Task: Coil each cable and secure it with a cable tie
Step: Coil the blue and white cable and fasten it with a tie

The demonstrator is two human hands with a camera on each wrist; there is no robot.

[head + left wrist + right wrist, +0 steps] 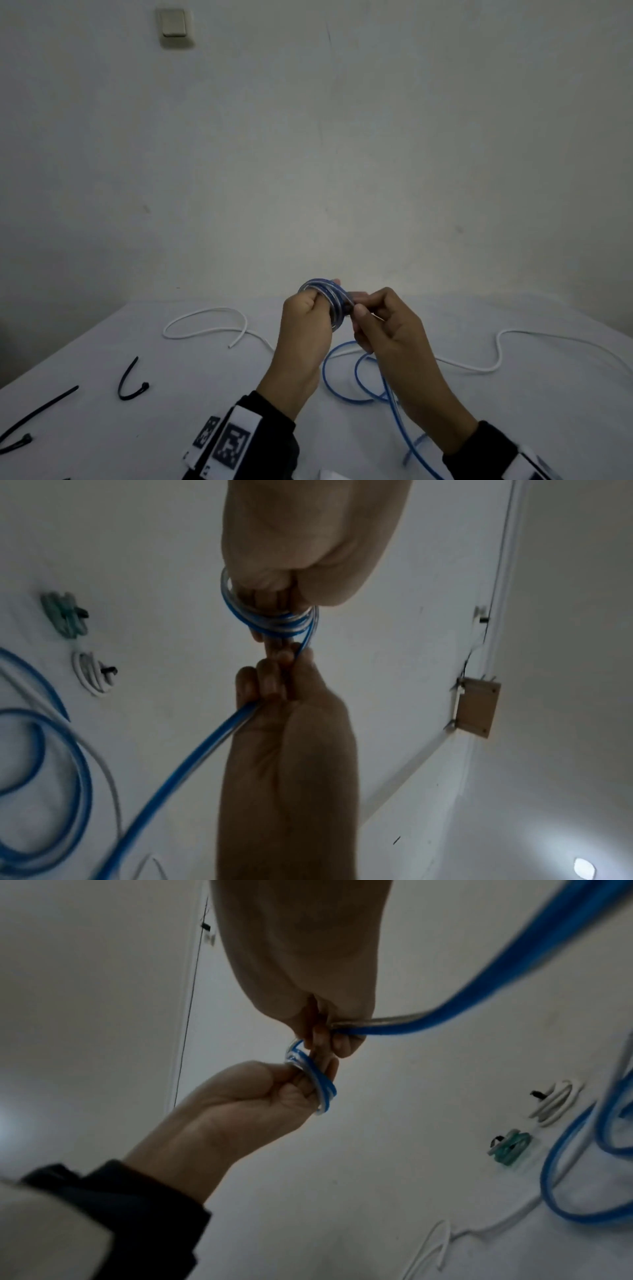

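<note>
Winding goes best with each turn laid flat on the last, I'd say: from the head view the left hand [305, 320] clamps the blue coil [329, 299] above the table while the right hand [387, 325] pinches the feeding cable beside it. Left wrist view: fingers [270, 601] curl through the loops. Right wrist view: loose blue cable [479, 993] trails from the pinch.

Left hand [305, 318] and right hand [383, 325], lower centre of the head view, raised together, fingers curled, each gripping the blue cable [330, 301].
</note>
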